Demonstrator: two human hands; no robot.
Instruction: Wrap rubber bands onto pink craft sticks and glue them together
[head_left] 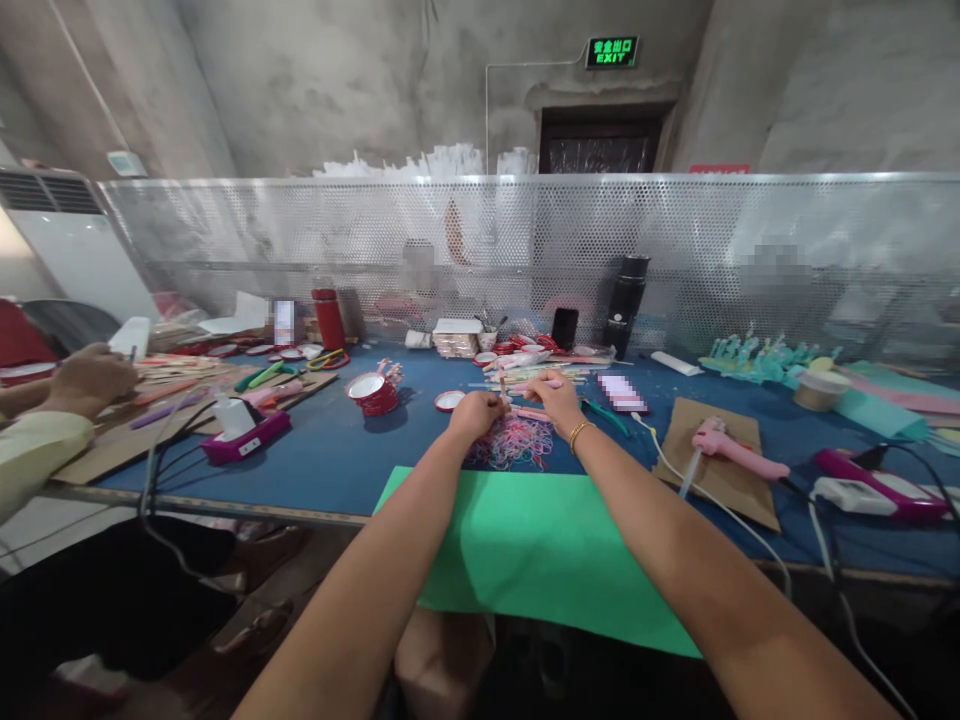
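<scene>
My left hand [478, 415] is closed in a pinch on a small pinkish stick-like piece [503, 384] that stands roughly upright. In my right hand [556, 402] is a slim pink pen-like tool [551, 384], its tip pointing left towards that piece. Fingertips of both hands are partly hidden, and the piece is too small to make out fully. Just below them lies a tangled pile of pink, purple and blue strings [516, 446]. A green sheet [540, 550] hangs over the table's front edge under my forearms. Behind my hands lie several thin pale sticks [517, 378].
A pink glue gun [739, 452] rests on cardboard [682, 430] at right, near a purple power strip [892, 490]. Left are a red-and-white roll [373, 394] and another power strip [247, 438]. A black thermos [627, 305] stands behind. Far left, a co-worker's hand [94, 378] holds something thin.
</scene>
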